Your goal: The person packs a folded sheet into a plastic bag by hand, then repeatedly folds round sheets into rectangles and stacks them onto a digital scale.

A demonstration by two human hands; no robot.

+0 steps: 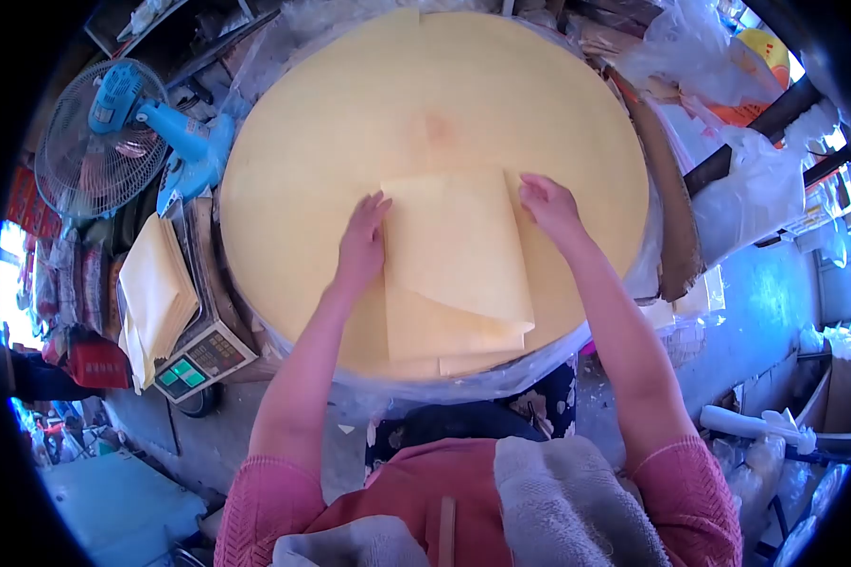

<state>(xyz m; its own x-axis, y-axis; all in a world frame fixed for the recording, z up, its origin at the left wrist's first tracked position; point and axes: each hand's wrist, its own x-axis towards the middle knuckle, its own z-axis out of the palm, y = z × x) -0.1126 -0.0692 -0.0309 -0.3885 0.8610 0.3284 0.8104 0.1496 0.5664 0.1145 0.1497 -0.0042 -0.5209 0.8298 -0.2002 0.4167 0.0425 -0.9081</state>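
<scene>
A thin, pale-yellow sheet (454, 250), folded into an upright rectangle, lies on a wide round layer of the same yellow material (303, 123). Its lower right corner shows loose, slanting layers. At the rectangle's left edge is my left hand (363, 238), fingers bent and a little apart, the tips by the upper left side. My right hand (550, 206) hovers just off the upper right edge, thumb and fingers loosely curled and pointing inward. I see nothing gripped in either hand.
On the left, a digital scale (210, 357) carries a stack of folded yellow sheets (158, 283). A blue fan (175, 137) stands behind it. Clear plastic wrap (529, 380) edges the round surface. Cardboard (669, 213) and plastic bags (756, 180) crowd the right side.
</scene>
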